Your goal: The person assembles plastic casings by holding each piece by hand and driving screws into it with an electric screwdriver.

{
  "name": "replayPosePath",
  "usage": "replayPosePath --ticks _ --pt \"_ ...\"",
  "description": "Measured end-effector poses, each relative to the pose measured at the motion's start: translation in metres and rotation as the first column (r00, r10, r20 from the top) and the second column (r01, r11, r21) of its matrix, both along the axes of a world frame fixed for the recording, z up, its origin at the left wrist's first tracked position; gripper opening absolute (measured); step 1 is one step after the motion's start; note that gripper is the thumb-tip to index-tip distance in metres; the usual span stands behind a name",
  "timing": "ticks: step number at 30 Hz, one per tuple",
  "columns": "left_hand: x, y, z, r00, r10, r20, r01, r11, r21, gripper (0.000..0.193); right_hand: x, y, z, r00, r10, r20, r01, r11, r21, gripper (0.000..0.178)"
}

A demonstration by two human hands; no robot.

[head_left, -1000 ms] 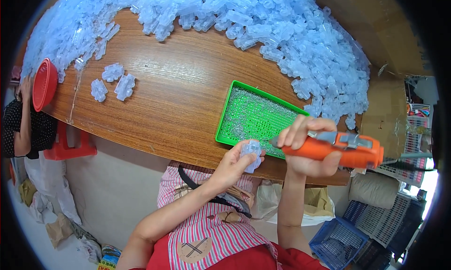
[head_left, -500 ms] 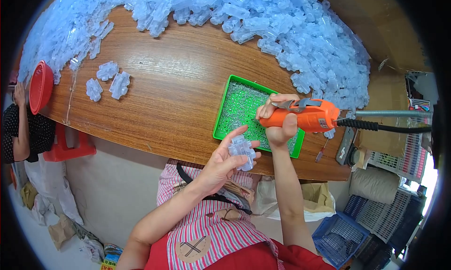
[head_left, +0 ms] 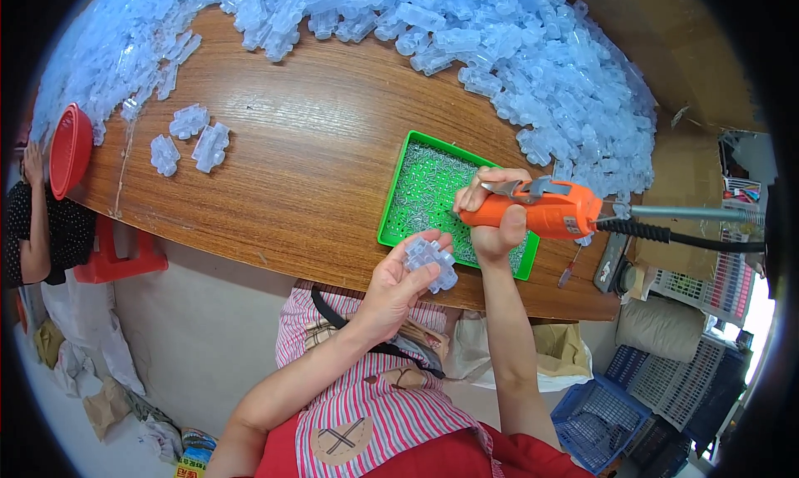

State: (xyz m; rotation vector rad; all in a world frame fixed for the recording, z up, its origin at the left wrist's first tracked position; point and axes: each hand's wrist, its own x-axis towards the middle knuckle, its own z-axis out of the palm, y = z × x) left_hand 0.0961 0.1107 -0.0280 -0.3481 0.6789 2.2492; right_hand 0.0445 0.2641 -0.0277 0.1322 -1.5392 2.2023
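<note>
My left hand (head_left: pixel 399 282) grips a clear bluish plastic part (head_left: pixel 431 264) with knobby sides, just off the near edge of the table. In my right hand (head_left: pixel 493 220) is an orange electric screwdriver (head_left: pixel 541 215), its cable running off to the right. The tool's front end points left and is mostly hidden by my fingers. Beneath that hand lies a green tray (head_left: pixel 398 178) with many small metal screws (head_left: pixel 429 174) spread over its bottom. Three similar plastic parts (head_left: pixel 190 121) lie apart on the table's left side.
A large heap of clear plastic parts (head_left: pixel 549 70) covers the table's far side. At the left stand a red basket (head_left: pixel 71 152) and a person in dotted clothing (head_left: pixel 50 228). A small screwdriver (head_left: pixel 568 272) lies right of the tray. Blue crates (head_left: pixel 601 424) stand at lower right.
The plastic part has turned in my left hand, whose fingers have closed in more around it. My right hand and the electric screwdriver have stayed nearly in place.
</note>
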Motion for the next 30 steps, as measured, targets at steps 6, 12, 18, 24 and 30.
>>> replayPosePath --ticks 6,12,18,24,30 --pt "0.005 0.003 -0.008 0.997 0.045 -0.069 -0.045 0.999 0.005 0.046 0.034 -0.004 0.070 0.990 0.111 -0.086 -0.109 0.994 0.026 0.064" --pt "0.005 0.005 -0.006 0.995 0.052 -0.085 -0.054 0.998 -0.025 0.043 0.052 -0.019 0.078 0.992 0.108 -0.059 -0.106 0.994 0.031 0.070" --pt "0.007 0.006 -0.011 0.993 0.056 -0.106 -0.059 0.998 -0.028 0.044 0.049 -0.018 0.066 0.983 0.167 -0.076 -0.162 0.985 0.060 0.066" --pt "0.010 0.004 -0.013 0.993 0.040 -0.110 -0.046 0.998 -0.048 0.043 0.049 -0.024 0.060 0.984 0.175 -0.040 -0.172 0.983 0.070 0.062" --pt "0.007 0.000 -0.012 0.994 0.034 -0.107 -0.038 0.999 -0.033 0.044 0.051 -0.030 0.065 0.986 0.162 0.041 -0.166 0.980 0.111 0.058"
